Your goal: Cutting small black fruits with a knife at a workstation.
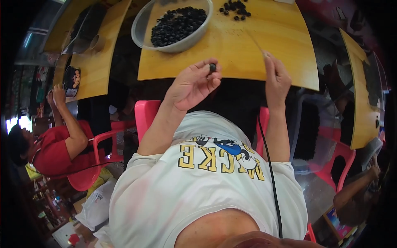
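My left hand [194, 84] pinches a small black round piece [212, 67] between thumb and fingertips, just off the near edge of the wooden table [178, 66]. What kind of piece it is, I cannot make out. In my closed right hand [276, 76] is a thin pale stick [255, 41], its far end pointing up and left over the tabletop. Beyond my left hand stands a translucent plastic bowl [138, 31], heaped with similar black pieces [178, 28]. A loose group of black pieces [235, 8] lies on the wood to the right of the bowl.
Dark crumbs [237, 31] dot the tabletop. A person in red [62, 140] works at another table [97, 68] on the left, near a dark printed container [72, 82]. Pink plastic chairs [147, 115] stand around, and a black cable [271, 177] runs down my shirt.
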{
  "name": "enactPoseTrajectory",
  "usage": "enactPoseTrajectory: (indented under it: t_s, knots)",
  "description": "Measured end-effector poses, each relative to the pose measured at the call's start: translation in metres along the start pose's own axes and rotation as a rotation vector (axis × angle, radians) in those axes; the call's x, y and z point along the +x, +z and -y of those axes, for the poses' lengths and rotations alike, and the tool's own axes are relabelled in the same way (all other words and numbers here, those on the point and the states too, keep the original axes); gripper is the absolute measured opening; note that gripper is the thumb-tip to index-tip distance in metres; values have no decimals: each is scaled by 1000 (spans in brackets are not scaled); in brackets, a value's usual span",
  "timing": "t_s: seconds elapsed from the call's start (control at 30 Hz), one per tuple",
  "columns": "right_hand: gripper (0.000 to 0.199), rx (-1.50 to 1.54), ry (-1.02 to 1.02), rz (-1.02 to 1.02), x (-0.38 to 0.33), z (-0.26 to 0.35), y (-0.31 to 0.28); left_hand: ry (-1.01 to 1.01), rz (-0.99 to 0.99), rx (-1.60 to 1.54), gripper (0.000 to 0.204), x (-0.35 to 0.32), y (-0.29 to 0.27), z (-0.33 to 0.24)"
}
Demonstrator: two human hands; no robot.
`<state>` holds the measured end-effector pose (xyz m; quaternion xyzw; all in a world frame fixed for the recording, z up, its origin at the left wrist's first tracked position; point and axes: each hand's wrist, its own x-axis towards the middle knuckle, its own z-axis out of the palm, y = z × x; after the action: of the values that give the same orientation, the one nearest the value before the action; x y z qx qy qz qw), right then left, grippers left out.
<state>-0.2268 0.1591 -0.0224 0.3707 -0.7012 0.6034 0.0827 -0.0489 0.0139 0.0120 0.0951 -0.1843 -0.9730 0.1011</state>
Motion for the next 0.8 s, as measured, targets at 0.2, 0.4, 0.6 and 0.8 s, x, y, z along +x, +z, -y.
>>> enactPoseTrajectory:
  t_s: [0.2, 0.4, 0.6, 0.8]
  knots:
    - [24, 145, 225, -10, 0, 4, -5, 145, 97, 129, 16, 0, 10, -45]
    - [24, -18, 138, 68, 2, 15, -5, 249, -165, 936, 21, 28, 17, -148]
    - [23, -88, 102, 102, 3, 18, -5, 57, -459, 1806, 23, 66, -24, -196]
    - [23, -125, 86, 113, 3, 18, -5, 38, -538, 2142, 26, 82, -39, -191]
